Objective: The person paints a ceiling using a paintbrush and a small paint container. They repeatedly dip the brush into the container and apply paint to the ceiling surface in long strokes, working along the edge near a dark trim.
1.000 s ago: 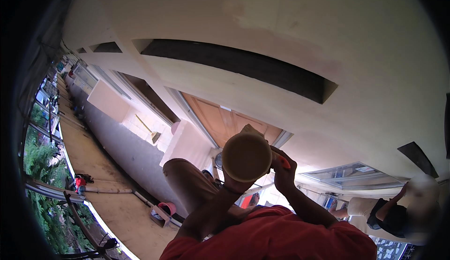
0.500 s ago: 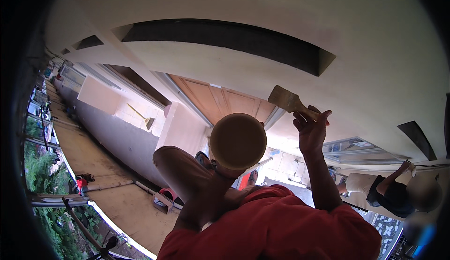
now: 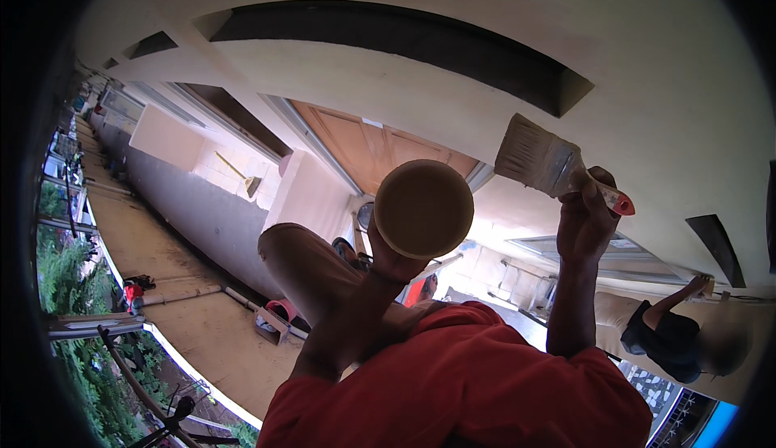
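My left hand (image 3: 394,264) is wrapped round the lower side of a round, cream-coloured paint pot (image 3: 424,210). The pot's round face is turned toward the view; how much paint is inside is too dark to tell. Higher up and to the right, my right hand (image 3: 588,223) grips a wide paintbrush (image 3: 540,157) by its handle, whose red end sticks out past the fingers. Its pale, coated bristles point up and left, near the cream wall (image 3: 647,117); whether they touch it I cannot tell. Pot and brush are apart.
A long dark recess (image 3: 388,40) runs across the wall above. Behind the pot is a wooden door (image 3: 347,137). To the right another person (image 3: 667,339) in a dark top reaches toward the wall. A broom (image 3: 249,181) and a ledge (image 3: 202,327) lie left, with greenery beyond.
My right hand has moved right with the paintbrush, which has turned to show its broad face. The pot in my left hand has shifted up and slightly right.
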{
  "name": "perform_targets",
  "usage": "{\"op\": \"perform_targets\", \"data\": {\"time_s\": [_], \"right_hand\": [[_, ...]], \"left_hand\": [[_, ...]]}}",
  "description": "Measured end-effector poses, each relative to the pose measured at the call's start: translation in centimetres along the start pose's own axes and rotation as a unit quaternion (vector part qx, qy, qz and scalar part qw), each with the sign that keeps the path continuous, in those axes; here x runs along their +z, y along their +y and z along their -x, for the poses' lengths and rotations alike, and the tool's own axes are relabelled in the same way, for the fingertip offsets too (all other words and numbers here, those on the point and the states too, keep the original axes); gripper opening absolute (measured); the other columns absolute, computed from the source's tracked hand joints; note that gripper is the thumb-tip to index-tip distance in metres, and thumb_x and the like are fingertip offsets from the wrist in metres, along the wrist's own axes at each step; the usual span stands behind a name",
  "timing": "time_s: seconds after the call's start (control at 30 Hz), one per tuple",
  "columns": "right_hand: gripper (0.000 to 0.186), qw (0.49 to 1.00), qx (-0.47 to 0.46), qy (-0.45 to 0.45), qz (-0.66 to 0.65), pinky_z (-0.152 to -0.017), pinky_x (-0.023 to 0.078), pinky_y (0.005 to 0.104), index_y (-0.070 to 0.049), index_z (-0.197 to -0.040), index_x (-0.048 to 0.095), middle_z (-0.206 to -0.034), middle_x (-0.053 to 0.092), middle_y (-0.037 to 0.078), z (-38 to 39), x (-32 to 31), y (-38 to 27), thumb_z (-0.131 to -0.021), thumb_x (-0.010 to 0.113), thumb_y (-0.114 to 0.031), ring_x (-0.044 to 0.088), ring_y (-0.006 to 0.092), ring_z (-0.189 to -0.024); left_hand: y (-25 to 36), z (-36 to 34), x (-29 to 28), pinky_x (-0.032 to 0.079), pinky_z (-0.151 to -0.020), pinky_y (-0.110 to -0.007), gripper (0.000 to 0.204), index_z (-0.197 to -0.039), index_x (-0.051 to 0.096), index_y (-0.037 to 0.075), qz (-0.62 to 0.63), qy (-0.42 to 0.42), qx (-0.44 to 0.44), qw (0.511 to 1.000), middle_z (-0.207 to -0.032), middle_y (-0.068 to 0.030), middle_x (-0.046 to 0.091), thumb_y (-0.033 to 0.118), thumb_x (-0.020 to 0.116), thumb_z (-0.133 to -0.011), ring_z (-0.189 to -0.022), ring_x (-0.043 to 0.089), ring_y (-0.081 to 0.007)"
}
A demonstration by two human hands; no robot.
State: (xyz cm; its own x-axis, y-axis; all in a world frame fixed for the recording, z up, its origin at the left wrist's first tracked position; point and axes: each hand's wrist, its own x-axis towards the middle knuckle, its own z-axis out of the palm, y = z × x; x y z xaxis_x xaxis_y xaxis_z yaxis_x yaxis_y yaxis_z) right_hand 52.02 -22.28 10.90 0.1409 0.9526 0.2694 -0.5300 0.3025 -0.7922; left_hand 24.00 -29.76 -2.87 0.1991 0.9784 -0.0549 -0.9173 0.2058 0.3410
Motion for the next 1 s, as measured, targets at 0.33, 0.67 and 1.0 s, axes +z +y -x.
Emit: {"op": "perform_targets", "data": {"time_s": [0.33, 0.67, 1.0], "right_hand": [[0.04, 0.846, -0.279, -0.312, 0.331, -0.066, 0.065, 0.0335, 0.003, -0.108, 0.07, -0.096, 0.077, 0.015, 0.1, 7.4, -4.4, -0.076, 0.094, 0.001, 0.077, 0.0267, -0.082], [0.026, 0.825, -0.183, -0.358, 0.398, -0.06, 0.058, 0.0294, -0.009, -0.099, 0.078, -0.083, 0.078, 0.007, 0.8, 9.5, -0.9, -0.08, 0.095, -0.012, 0.077, 0.0194, -0.07], [0.022, 0.819, -0.154, -0.376, 0.406, -0.061, 0.058, 0.0309, -0.009, -0.099, 0.076, -0.083, 0.077, 0.009, 1.1, 9.7, 0.1, -0.085, 0.092, -0.011, 0.078, 0.0204, -0.071]], "left_hand": [[0.1, -0.3, 1.5, 0.045, -0.123, -0.058, 0.063, -0.153, 0.058, 0.007, 0.221, -0.082, 0.011, 0.972, -0.154, -0.0177, 0.062, 0.053, 0.046, -0.112, -0.145, 0.056, -0.0372], [0.4, -0.6, 1.8, 0.043, -0.125, -0.055, 0.064, -0.153, 0.056, 0.001, 0.242, -0.124, 0.021, 0.962, -0.151, -0.0199, 0.064, 0.05, 0.05, -0.111, -0.142, 0.06, -0.0358], [0.9, -0.7, 1.8, 0.043, -0.126, -0.055, 0.066, -0.155, 0.053, 0.0, 0.249, -0.125, 0.003, 0.96, -0.153, -0.0213, 0.062, 0.049, 0.053, -0.11, -0.143, 0.059, -0.036]]}}
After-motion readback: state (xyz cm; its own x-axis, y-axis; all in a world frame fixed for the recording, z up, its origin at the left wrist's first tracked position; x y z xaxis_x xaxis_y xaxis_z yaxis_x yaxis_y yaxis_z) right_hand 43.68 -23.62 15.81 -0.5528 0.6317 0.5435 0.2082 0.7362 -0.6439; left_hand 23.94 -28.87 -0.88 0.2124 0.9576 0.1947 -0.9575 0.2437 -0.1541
